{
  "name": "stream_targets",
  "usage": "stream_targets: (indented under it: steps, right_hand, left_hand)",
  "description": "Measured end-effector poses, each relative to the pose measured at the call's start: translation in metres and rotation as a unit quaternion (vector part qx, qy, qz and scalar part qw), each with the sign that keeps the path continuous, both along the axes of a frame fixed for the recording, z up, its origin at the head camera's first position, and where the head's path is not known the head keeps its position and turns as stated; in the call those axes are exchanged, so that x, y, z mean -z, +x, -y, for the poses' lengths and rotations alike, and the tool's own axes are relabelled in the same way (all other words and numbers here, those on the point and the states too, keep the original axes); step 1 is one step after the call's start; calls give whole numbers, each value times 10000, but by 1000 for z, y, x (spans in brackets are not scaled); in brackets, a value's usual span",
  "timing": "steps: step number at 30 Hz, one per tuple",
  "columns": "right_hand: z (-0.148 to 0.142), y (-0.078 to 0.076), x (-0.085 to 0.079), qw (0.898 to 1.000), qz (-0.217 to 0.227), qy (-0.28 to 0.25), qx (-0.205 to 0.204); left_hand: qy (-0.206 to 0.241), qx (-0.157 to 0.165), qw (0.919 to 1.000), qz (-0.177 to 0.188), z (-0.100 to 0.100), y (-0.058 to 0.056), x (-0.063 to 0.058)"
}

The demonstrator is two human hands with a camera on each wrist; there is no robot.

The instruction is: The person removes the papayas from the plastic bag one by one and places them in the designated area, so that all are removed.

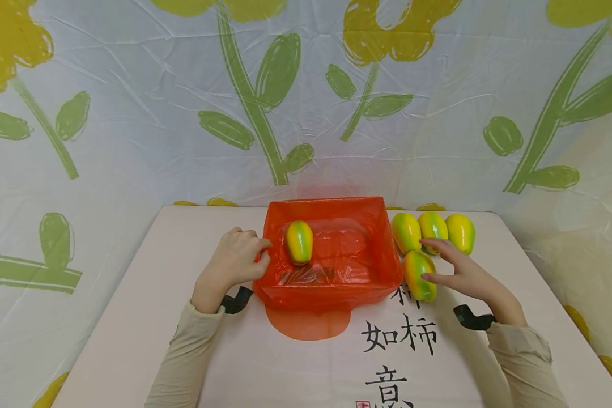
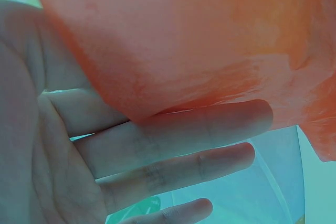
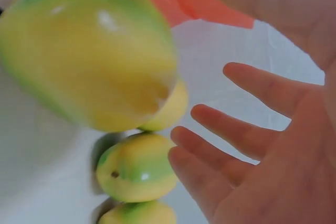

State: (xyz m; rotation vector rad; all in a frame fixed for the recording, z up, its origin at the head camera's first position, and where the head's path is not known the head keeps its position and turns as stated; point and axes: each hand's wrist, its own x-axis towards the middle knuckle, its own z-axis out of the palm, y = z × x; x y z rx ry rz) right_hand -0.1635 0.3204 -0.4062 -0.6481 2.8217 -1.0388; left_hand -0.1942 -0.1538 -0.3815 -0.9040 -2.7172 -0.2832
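An open red box (image 1: 326, 300) with a glossy, wrinkled plastic surface stands mid-table, a yellow-green mango (image 1: 299, 242) inside at its left. At the box's left wall, my left hand (image 1: 239, 255) pinches the edge between thumb and index finger; in the left wrist view the other fingers (image 2: 178, 174) stretch out beneath the red plastic (image 2: 173, 45). My right hand (image 1: 464, 272) reaches in from the right, fingers spread, around the nearest mango (image 1: 419, 276). The right wrist view shows a gap between this mango (image 3: 89, 51) and the spread fingers (image 3: 252, 129).
Three more mangoes (image 1: 433, 232) lie in a row behind the near one, right of the box. The pale table covering (image 1: 148, 317) carries black brush characters (image 1: 400, 334) and a red rounded print (image 1: 311, 324). A flower-patterned sheet (image 1: 158, 113) hangs behind the table.
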Motion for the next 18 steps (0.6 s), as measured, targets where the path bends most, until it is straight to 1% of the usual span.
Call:
stream_targets:
  steps: [4, 7, 11, 18]
  right_hand:
    - [6, -3, -9, 10000, -7, -26, 90]
    - [11, -7, -14, 9997, -204, -14, 124]
    - [20, -13, -20, 9987, -463, -137, 164]
    - [40, -25, -37, 9974, -644, -249, 228]
  left_hand:
    - [13, 17, 10000, 14, 0, 1, -1]
    - [17, 19, 10000, 24, 0, 1, -2]
    - [7, 5, 10000, 9, 0, 2, -2]
    - [27, 10, 10000, -9, 0, 1, -2]
